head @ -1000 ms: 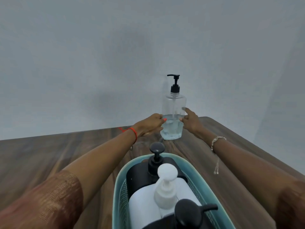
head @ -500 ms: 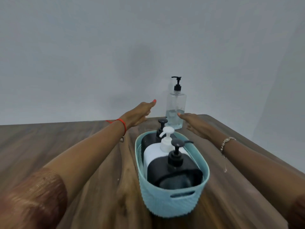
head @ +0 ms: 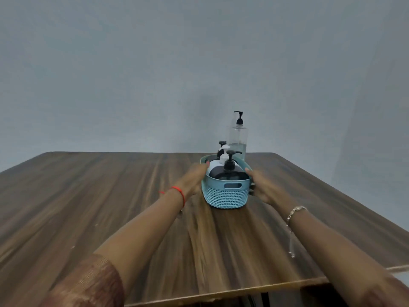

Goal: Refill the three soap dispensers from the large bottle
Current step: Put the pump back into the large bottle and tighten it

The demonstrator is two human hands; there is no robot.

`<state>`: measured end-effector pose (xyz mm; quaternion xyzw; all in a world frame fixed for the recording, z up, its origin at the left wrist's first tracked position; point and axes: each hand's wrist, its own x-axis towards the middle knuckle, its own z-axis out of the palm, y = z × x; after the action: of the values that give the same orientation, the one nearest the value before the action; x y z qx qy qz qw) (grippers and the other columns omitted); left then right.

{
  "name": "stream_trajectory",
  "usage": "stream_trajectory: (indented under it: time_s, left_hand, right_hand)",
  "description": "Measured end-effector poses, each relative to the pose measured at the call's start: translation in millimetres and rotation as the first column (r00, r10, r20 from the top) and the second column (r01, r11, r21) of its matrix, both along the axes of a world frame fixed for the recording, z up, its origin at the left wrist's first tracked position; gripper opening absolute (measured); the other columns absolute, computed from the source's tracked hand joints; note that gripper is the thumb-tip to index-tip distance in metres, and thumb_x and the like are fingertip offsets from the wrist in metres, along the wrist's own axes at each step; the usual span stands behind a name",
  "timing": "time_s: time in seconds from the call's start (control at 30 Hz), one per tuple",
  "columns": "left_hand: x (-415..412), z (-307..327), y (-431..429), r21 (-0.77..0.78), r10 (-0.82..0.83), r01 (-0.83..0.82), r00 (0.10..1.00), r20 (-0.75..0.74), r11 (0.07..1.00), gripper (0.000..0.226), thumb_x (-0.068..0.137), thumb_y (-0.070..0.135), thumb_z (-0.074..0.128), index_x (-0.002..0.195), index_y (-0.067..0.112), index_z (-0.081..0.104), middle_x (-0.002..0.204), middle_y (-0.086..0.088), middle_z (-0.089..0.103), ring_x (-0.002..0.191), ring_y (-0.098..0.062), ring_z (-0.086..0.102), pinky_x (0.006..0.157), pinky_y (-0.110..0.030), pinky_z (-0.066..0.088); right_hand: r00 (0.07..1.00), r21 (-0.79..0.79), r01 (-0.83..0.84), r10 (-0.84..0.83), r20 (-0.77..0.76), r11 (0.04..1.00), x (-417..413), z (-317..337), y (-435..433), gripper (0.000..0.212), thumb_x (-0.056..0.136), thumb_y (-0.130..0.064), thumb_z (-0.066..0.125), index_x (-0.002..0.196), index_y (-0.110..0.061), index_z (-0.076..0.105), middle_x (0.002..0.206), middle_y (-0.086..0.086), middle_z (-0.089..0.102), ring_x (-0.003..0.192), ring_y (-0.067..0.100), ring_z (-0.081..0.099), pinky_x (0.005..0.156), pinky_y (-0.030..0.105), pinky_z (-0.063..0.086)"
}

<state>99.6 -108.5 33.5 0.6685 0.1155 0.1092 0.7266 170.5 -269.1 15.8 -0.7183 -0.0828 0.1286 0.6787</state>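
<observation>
Both hands have drawn back from the large bottle (head: 238,138) and now flank the teal basket (head: 225,197) on the table (head: 110,207). The left hand (head: 194,180) lies against the basket's left wall, fingers straight toward the rim; the right hand (head: 262,188) touches the right wall, too blurred to tell whether it grips. Inside, in a row, stand the front black dispenser (head: 229,173), the white dispenser (head: 223,157) and the rear black dispenser (head: 222,143). The large bottle is clear with a black pump, pale liquid filling its lower part, upright just behind the basket
</observation>
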Motion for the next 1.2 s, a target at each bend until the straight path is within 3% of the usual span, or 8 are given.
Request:
stream_trajectory:
  time_s: [0.17, 0.33, 0.4, 0.5, 0.67, 0.83, 1.1, 1.2]
  left_hand:
    - [-8.8, -18.8, -26.6, -0.053, 0.057, -0.059, 0.998, -0.037, 0.997, 0.034, 0.100, 0.011, 0.035, 0.127, -0.006, 0.047, 0.114, -0.011, 0.058, 0.111, -0.030, 0.057, 0.077, -0.027, 0.047]
    - [-13.8, -17.9, -21.9, -0.008, 0.126, -0.126, 0.992, 0.009, 0.992, 0.029, 0.095, 0.002, 0.034, 0.110, -0.012, 0.055, 0.096, -0.021, 0.064, 0.076, -0.026, 0.062, 0.047, -0.019, 0.051]
    - [-22.9, -13.7, -15.2, 0.054, 0.158, -0.158, 0.987, 0.005, 0.986, 0.030, 0.094, 0.000, 0.036, 0.112, -0.015, 0.055, 0.108, -0.027, 0.063, 0.085, -0.030, 0.061, 0.044, -0.018, 0.047]
    - [-44.1, -6.7, -0.5, 0.134, 0.187, -0.187, 0.982, 0.009, 0.973, 0.028, 0.096, -0.001, 0.034, 0.111, -0.013, 0.055, 0.088, -0.022, 0.056, 0.059, -0.019, 0.057, 0.029, -0.012, 0.036]
    - [-70.4, -4.2, 49.2, 0.182, 0.265, -0.260, 0.964, -0.001, 0.948, 0.033, 0.098, 0.005, 0.034, 0.118, -0.012, 0.053, 0.115, -0.023, 0.061, 0.081, -0.025, 0.057, 0.052, -0.028, 0.046]
    - [-106.5, -7.9, 84.8, 0.179, 0.277, -0.271, 0.961, -0.006, 0.946, 0.026, 0.096, 0.004, 0.038, 0.099, -0.009, 0.060, 0.082, -0.013, 0.061, 0.058, -0.016, 0.059, 0.033, -0.015, 0.043]
    - [-124.1, -26.2, 101.4, 0.189, 0.269, -0.264, 0.963, -0.003, 0.946, 0.033, 0.097, 0.004, 0.032, 0.072, 0.002, 0.054, 0.077, -0.014, 0.057, 0.068, -0.020, 0.054, 0.057, -0.031, 0.042]
    - [-124.3, -28.5, 101.1, 0.178, 0.285, -0.284, 0.958, 0.021, 0.942, 0.033, 0.098, 0.005, 0.031, 0.074, 0.000, 0.053, 0.080, -0.015, 0.057, 0.069, -0.019, 0.053, 0.056, -0.031, 0.039]
  right_hand:
    - [0.991, -0.029, 0.133, -0.133, -0.014, 0.991, -8.6, -5.4, 10.6, 0.029, 0.101, -0.026, 0.029, 0.096, -0.012, 0.053, 0.071, 0.004, 0.055, 0.055, 0.014, 0.046, 0.046, 0.024, 0.036]
    - [0.967, -0.179, 0.248, -0.231, 0.109, 0.952, -5.0, -6.7, 20.5, 0.027, 0.098, -0.015, 0.027, 0.104, -0.005, 0.051, 0.105, 0.018, 0.060, 0.091, 0.030, 0.059, 0.085, 0.049, 0.052]
    - [0.958, -0.215, 0.266, -0.234, 0.166, 0.940, -6.2, -10.9, 29.0, 0.024, 0.096, -0.015, 0.028, 0.097, -0.005, 0.050, 0.111, 0.021, 0.060, 0.097, 0.035, 0.060, 0.088, 0.055, 0.050]
    - [0.951, -0.231, 0.271, -0.223, 0.212, 0.934, -23.6, -10.3, 47.7, 0.030, 0.094, -0.010, 0.031, 0.105, 0.005, 0.054, 0.110, 0.023, 0.061, 0.097, 0.038, 0.061, 0.083, 0.049, 0.053]
    - [0.952, -0.208, 0.223, -0.167, 0.257, 0.952, -58.3, -6.3, 93.0, 0.029, 0.094, -0.007, 0.031, 0.104, 0.006, 0.055, 0.106, 0.021, 0.060, 0.098, 0.038, 0.061, 0.080, 0.048, 0.054]
    - [0.943, -0.192, 0.199, -0.135, 0.303, 0.961, -92.7, -4.6, 130.4, 0.028, 0.095, -0.001, 0.029, 0.096, 0.007, 0.056, 0.108, 0.023, 0.060, 0.094, 0.032, 0.059, 0.073, 0.040, 0.048]
    - [0.943, -0.232, 0.163, -0.082, 0.323, 0.959, -111.8, -13.4, 141.3, 0.024, 0.094, -0.007, 0.031, 0.094, 0.001, 0.054, 0.108, 0.022, 0.057, 0.085, 0.029, 0.055, 0.062, 0.038, 0.047]
    - [0.943, -0.258, 0.124, -0.033, 0.330, 0.958, -113.7, -12.6, 134.1, 0.022, 0.096, -0.013, 0.032, 0.087, -0.003, 0.050, 0.098, 0.016, 0.057, 0.087, 0.031, 0.058, 0.080, 0.050, 0.054]
